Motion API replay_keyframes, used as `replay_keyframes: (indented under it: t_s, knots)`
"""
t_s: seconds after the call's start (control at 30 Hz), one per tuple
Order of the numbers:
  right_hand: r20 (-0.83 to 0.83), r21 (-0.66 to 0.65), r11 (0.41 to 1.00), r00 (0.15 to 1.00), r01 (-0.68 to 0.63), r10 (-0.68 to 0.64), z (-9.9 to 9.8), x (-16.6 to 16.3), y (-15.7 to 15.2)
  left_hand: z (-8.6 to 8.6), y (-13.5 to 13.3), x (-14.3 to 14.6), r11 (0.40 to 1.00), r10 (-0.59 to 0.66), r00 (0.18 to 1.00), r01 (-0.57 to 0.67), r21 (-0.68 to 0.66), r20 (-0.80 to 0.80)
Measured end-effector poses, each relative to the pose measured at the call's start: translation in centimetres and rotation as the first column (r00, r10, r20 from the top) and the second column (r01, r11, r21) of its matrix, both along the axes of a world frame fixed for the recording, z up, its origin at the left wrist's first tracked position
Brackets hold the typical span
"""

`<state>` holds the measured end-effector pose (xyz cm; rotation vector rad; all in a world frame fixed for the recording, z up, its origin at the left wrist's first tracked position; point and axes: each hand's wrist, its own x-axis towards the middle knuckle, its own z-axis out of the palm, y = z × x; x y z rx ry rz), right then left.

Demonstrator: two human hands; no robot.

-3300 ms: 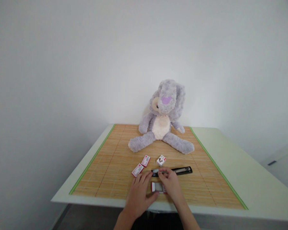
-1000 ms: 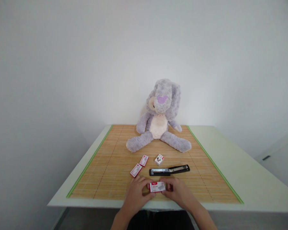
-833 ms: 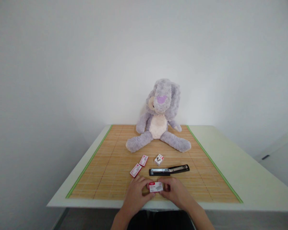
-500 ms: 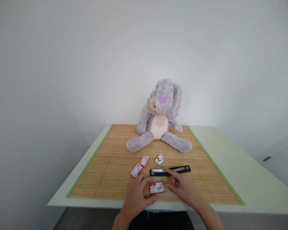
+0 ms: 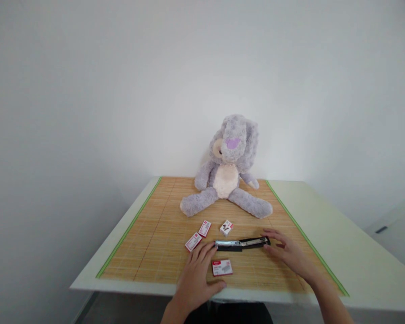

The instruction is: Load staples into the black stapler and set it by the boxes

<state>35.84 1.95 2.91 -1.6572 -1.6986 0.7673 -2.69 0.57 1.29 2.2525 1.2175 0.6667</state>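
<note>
A black stapler (image 5: 242, 244) lies folded open flat on the bamboo mat (image 5: 155, 243). My right hand (image 5: 286, 253) reaches its right end with fingers spread, touching or nearly touching it. My left hand (image 5: 197, 274) rests flat and open on the mat, fingertips near the stapler's left end. A small red and white staple box (image 5: 222, 267) lies closed on the mat between my hands, held by neither.
Two more red and white boxes (image 5: 199, 235) and a small white box (image 5: 226, 227) lie behind the stapler. A grey plush rabbit (image 5: 227, 168) sits at the back of the mat. The pale table (image 5: 340, 243) stands against a white wall.
Both hands let go of the staple box, which now lies on the mat. My right hand has moved right and forward to the stapler's right end. My left hand has flattened.
</note>
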Motion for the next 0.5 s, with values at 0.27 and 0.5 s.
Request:
replay_keyframes:
  t_s: [0.27,0.5]
  knots:
    - [0.045,0.014,0.995,0.994,-0.104,0.103,0.9,0.3,0.7,0.3,0.0,0.2,0.999,0.030,1.000,-0.030,-0.015,0.009]
    - [-0.016,-0.010,0.991,0.991,-0.135,0.135,4.6,-2.6,1.3,0.3,0.0,0.3,1.000,0.025,0.999,-0.026,0.008,0.024]
